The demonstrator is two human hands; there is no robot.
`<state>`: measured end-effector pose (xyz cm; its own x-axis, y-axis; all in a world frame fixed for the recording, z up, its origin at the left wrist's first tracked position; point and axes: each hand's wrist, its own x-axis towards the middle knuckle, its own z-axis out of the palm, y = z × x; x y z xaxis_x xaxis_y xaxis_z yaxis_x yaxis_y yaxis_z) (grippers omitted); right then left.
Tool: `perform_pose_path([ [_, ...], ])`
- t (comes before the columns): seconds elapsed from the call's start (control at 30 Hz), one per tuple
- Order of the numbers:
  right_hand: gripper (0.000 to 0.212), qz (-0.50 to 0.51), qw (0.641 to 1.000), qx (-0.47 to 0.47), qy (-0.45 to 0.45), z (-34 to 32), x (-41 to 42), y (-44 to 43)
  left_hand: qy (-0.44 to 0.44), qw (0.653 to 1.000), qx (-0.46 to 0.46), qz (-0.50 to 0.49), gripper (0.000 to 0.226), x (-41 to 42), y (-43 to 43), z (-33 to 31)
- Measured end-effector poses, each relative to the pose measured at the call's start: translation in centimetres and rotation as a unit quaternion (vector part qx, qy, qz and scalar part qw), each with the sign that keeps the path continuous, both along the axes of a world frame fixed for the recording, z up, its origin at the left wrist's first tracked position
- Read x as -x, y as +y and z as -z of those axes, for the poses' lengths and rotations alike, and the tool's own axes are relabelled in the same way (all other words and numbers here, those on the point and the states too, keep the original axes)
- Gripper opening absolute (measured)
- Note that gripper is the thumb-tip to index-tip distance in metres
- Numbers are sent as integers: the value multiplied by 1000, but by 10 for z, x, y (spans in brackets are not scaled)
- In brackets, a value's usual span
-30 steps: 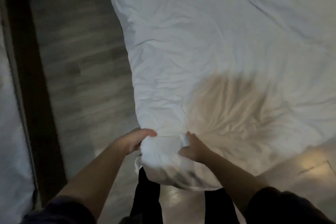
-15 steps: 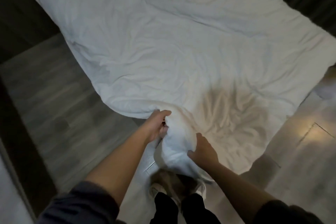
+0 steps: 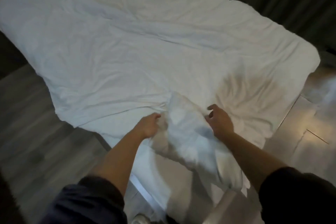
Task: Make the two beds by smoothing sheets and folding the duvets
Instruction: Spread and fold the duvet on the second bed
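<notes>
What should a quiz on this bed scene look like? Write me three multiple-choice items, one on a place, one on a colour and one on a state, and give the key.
1. Where is the duvet bunched up?
A. between the left hand and the right hand
B. at its far right corner
C. along its far left edge

2. What colour is the duvet?
A. blue
B. white
C. red

3. How does most of the duvet lie?
A. folded in a neat stack
B. rolled into a tube
C. spread out and creased

Key:
1 A, the bunch rises between the two hands at the near edge.
2 B, the cloth shows white.
3 C, it lies wide and wrinkled.
</notes>
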<state>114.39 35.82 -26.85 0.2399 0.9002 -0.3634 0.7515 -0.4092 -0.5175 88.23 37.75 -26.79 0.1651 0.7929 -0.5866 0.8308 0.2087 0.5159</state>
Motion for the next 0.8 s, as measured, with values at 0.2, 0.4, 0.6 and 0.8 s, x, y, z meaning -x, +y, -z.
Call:
perform_pose_path([
  [0.2,98,-231,969,92,2,57,14,-39,136,972,61,180,70,-13,-18,71],
  [0.4,80,-126,971,4,-203,102,-5,6,194,941,-188,203,66,17,10,97],
  [0.6,80,35,961,14,-273,85,9,57,270,915,-283,102,69,75,61,98],
  [0.8,84,-167,913,-17,-373,102,78,84,243,940,-219,95,42,123,107,105],
])
